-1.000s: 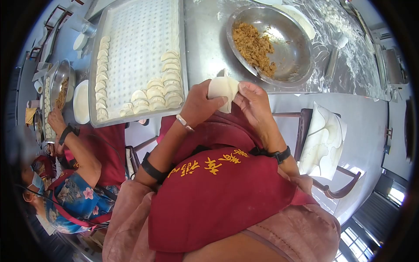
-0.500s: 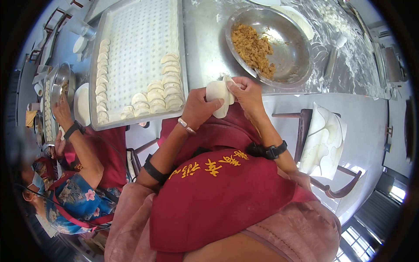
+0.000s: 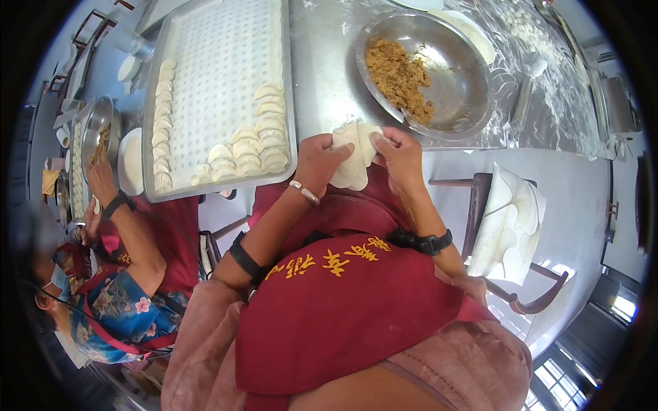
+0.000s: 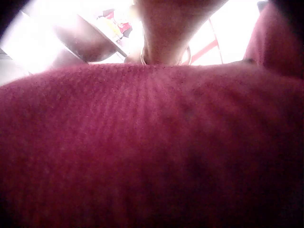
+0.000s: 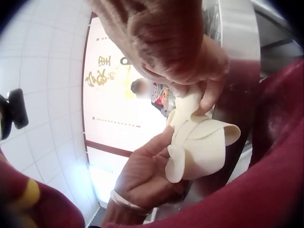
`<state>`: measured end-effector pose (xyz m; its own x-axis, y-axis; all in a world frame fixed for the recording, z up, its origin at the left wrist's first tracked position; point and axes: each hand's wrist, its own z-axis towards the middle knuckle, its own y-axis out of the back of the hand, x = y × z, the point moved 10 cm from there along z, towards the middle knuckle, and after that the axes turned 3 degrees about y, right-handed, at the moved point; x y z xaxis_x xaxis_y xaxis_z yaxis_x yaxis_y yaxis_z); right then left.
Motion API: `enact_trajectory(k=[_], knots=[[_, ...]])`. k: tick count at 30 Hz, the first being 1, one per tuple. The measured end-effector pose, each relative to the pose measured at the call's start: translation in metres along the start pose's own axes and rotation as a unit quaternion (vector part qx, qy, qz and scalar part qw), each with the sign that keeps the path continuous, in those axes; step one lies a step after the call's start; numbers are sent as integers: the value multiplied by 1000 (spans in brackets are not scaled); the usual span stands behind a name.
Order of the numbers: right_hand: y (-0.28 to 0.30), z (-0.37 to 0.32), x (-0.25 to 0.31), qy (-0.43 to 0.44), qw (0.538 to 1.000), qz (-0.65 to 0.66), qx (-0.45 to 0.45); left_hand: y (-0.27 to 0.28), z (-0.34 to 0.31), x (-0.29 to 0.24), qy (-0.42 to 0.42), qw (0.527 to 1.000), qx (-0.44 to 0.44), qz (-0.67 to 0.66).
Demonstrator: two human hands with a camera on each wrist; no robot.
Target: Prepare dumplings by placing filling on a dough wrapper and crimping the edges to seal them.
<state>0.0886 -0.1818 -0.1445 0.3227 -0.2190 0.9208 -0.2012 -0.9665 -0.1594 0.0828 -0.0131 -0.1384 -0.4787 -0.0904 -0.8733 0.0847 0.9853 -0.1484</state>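
In the head view a small stack of pale round dumpling wrappers (image 3: pixel 352 164) is held between both hands, just off the table's front edge. The left hand (image 3: pixel 319 166) grips the stack, its thumb across the top. Opposite it, the right hand (image 3: pixel 402 163) pinches a wrapper's edge between thumb and fingers. The right wrist view shows the wrappers (image 5: pixel 202 149) as overlapping, curling layers, with the left hand (image 5: pixel 149 173) below and the right hand (image 5: pixel 175 52) above. In the left wrist view, red apron cloth (image 4: pixel 152 142) hides the hand's work.
A steel bowl of brown filling (image 3: pixel 473 103) stands beyond the right hand. To the left lies a tray (image 3: pixel 205 82) with rows of folded dumplings (image 3: pixel 271 140). A rolling pin (image 3: pixel 522 99) rests on the floury table. Another person (image 3: pixel 130 274) works at far left.
The wrappers have spread and turned between the hands, showing more overlapping layers. The right hand has shifted its pinch along the edge. At far left, the other person's hand has moved up to a bowl.
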Motion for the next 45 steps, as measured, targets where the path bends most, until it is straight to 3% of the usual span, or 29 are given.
enact_trajectory(k=[1,5,11,13,20,24,25,26,27,30,31,32,33,34,35,37,38,39,41,42,45], knots=[[7,-2,-5,-36,997,59,-25,0,-1,-2,-9,1000,0,-9],[6,1,-19,-73,984,149,67,-2,-6,-12,-27,999,-3,45],[-6,-8,-15,-141,973,119,136,-10,-7,-35,-85,973,17,214],[-2,-8,-13,-115,978,125,117,-17,-9,-48,-91,965,25,243],[30,-2,-8,-63,962,267,-16,-9,27,-41,-48,997,23,-55],[34,-4,-11,-63,959,277,8,8,52,-47,-55,998,-8,-21],[31,-7,-9,-66,961,265,37,18,46,-66,-150,976,-89,129],[27,-10,-6,-70,963,253,66,19,34,-85,-239,916,-167,275],[22,-14,-1,-69,962,249,91,13,19,-101,-319,821,-238,410],[2,-28,19,-64,956,238,160,7,-20,-128,-358,854,-211,313],[-5,-31,25,-61,954,232,181,10,-14,-109,-278,933,-143,180],[-14,-34,31,-58,951,227,203,5,-9,-87,-190,978,-72,40],[-19,-36,37,-50,952,217,211,-4,-6,-66,-98,990,2,-102],[-25,-39,42,-41,953,207,219,-29,-7,-51,-14,957,157,-242],[-30,-42,47,-31,954,196,225,-38,-10,-41,42,930,186,-315],[-33,-43,56,29,980,28,195,-66,-24,-28,153,847,243,-448],[-31,-45,62,61,981,-58,173,-68,-30,-31,150,840,248,-458],[-29,-53,86,161,960,-171,154,-66,-29,-28,139,852,237,-446],[-34,-79,128,349,846,-388,106,-58,-20,-23,112,873,220,-421],[-27,-91,143,419,816,-393,65,-54,-21,-25,97,883,224,-401],[35,-86,145,298,922,-231,-85,-39,-21,-22,58,943,192,-265]])
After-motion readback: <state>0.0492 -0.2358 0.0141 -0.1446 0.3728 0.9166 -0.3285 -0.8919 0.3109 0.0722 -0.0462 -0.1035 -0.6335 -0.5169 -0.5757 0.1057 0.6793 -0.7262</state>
